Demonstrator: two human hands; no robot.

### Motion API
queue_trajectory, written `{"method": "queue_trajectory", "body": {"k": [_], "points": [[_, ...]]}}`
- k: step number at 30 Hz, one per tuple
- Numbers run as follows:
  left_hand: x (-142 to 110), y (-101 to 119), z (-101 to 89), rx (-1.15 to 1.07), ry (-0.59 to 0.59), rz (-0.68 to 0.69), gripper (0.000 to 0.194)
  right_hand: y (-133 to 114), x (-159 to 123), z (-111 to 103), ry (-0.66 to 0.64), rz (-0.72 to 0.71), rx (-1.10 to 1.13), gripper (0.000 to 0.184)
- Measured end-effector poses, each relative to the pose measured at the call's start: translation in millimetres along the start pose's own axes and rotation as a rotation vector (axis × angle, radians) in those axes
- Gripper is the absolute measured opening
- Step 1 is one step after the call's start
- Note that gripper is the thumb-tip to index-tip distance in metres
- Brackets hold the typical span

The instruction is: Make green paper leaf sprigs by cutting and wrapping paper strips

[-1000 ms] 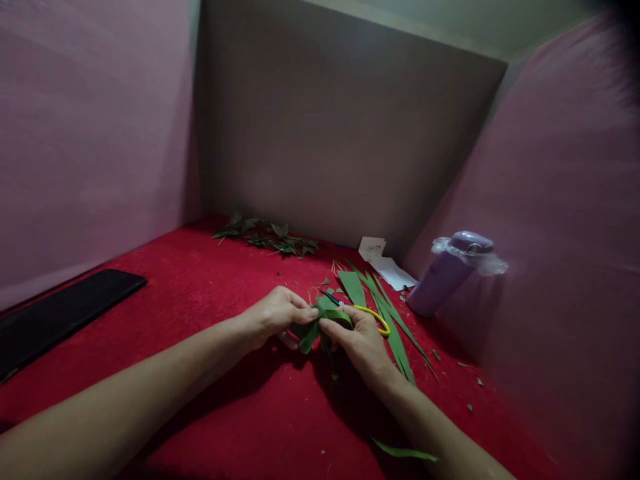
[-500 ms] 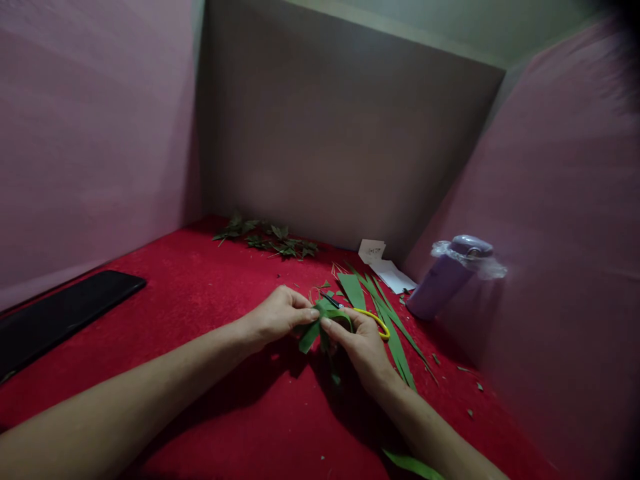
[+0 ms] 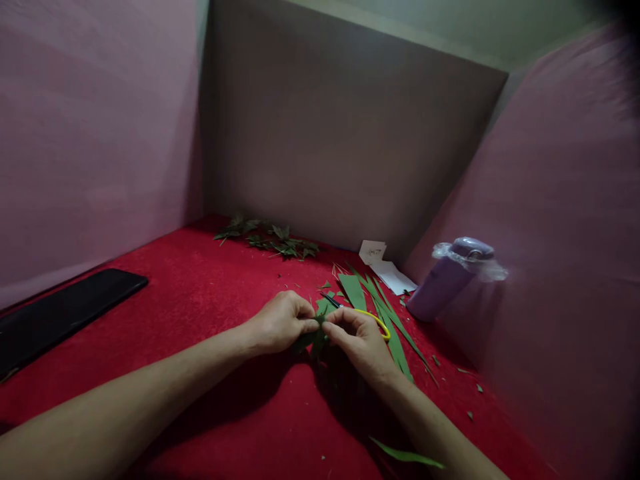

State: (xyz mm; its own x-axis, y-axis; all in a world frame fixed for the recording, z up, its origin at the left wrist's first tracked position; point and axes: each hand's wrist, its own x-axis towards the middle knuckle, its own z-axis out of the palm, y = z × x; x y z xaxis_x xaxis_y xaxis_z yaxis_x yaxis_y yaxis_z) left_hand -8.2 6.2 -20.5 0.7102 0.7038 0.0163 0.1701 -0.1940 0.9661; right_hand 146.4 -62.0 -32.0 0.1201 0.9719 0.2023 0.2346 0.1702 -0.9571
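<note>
Hands (image 3: 281, 325) (image 3: 364, 343) slightly lower, both on green leaf (image 3: 319, 343)

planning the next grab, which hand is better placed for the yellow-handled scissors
The right hand, probably: it sits close by the yellow handle, while the left hand is farther off. Both seem to pinch the green leaf, so the right would likely let go first.

Pink walls (image 3: 95, 133) flank a dim grey wall (image 3: 345, 133).

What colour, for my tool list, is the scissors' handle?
Yellow; the handle shows best in the head view.
</note>
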Motion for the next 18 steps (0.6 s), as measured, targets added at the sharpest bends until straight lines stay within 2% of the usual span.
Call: {"method": "queue_trajectory", "body": {"k": [8, 18], "points": [[2, 6, 2.5, -0.112, 0.050, -0.002, 0.020, 3, -1, 5, 0.062, -0.055, 0.021, 0.015], [-2, 9, 0.7, -0.292, 0.095, -0.091, 0.025, -4, -3, 4, 0.114, -0.021, 0.116, 0.022]]}}
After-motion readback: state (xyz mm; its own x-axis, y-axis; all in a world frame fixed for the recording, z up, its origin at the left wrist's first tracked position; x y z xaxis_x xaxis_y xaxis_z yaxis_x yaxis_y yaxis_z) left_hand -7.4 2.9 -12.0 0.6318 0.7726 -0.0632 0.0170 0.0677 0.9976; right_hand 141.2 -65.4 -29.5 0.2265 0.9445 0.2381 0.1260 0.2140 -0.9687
